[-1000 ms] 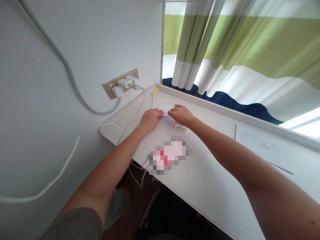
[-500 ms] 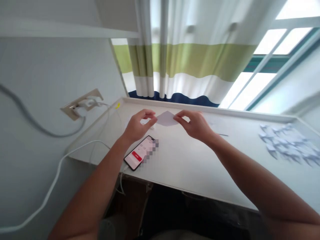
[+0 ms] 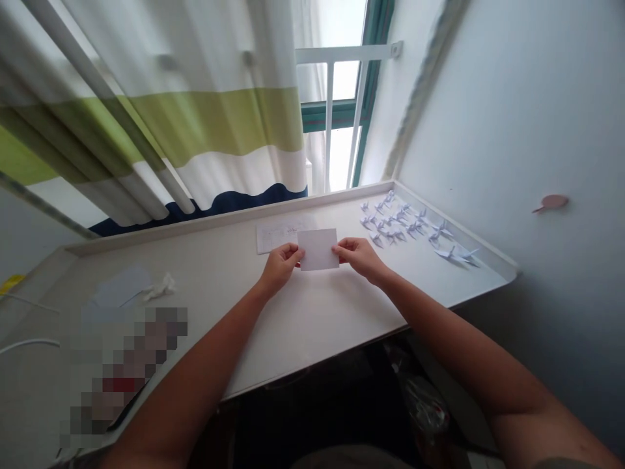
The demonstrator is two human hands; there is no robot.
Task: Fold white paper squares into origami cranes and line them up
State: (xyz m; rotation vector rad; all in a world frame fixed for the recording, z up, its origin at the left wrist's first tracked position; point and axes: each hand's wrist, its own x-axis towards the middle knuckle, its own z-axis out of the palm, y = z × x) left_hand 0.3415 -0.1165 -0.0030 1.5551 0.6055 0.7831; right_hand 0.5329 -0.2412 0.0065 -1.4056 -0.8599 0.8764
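A small, flat, roughly square sheet of white paper (image 3: pixel 318 249) is held up over the desk between my two hands. My left hand (image 3: pixel 280 266) pinches its left edge with thumb and fingers. On the opposite side, my right hand (image 3: pixel 362 258) pinches the right edge the same way. Behind the sheet, a larger paper (image 3: pixel 273 237) with faint print and a small red mark lies on the desk, partly covered by the held sheet. Several folded white paper cranes (image 3: pixel 398 221) stand grouped at the desk's far right.
The white desk (image 3: pixel 293 339) has a raised rim along its back and right side. At left lie pale paper sheets (image 3: pixel 120 286), a crumpled white tissue (image 3: pixel 161 287) and a pixelated phone (image 3: pixel 131 371). White cables (image 3: pixel 29 344) run at the left edge. A curtain (image 3: pixel 209 130) hangs behind.
My view has swung to the right, bringing the cranes nearer the middle. The held paper has turned from a diamond-like angle to a squared one, with both hands still on its edges.
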